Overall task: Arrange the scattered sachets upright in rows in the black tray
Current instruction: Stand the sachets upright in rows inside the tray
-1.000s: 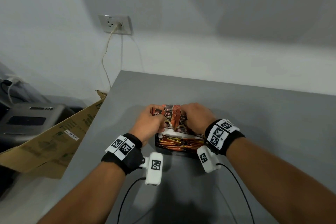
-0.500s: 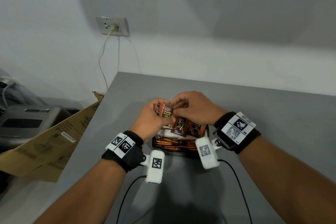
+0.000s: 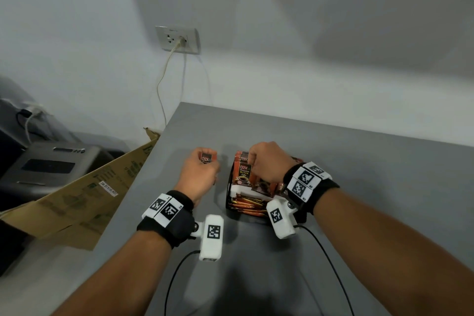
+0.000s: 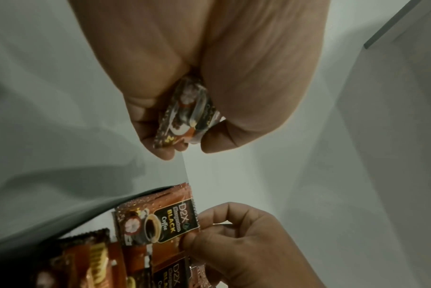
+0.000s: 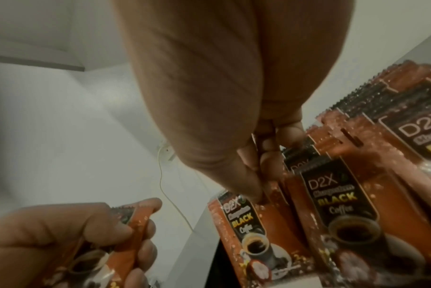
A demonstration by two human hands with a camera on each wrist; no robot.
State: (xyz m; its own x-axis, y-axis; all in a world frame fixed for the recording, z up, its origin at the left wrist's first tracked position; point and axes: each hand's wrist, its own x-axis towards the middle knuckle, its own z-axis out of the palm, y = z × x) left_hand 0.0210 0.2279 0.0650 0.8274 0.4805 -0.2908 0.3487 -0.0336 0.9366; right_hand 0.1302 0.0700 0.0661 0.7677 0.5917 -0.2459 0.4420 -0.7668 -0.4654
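Observation:
The black tray [image 3: 227,194] stands on the grey table and holds upright brown-orange D2X coffee sachets [image 3: 243,173] at the back. Orange stick sachets [image 3: 246,206] lie in its front part. My right hand [image 3: 250,159] is over the tray and pinches the top of one upright sachet [image 5: 244,228] at the left of the row. My left hand [image 3: 204,160] hovers left of the tray, gripping a small bunch of the same sachets [image 4: 187,113]. How many it holds is hidden by the fingers.
The table's left edge [image 3: 154,159] runs close to my left hand, with a cardboard sheet [image 3: 77,195] leaning against it. A wall socket with a cable [image 3: 178,40] is behind. Grey tabletop [image 3: 384,187] stretches right of the tray.
The hands were together above the tray. My left hand has moved left with its sachets, and my right hand has lowered one sachet into the tray's row.

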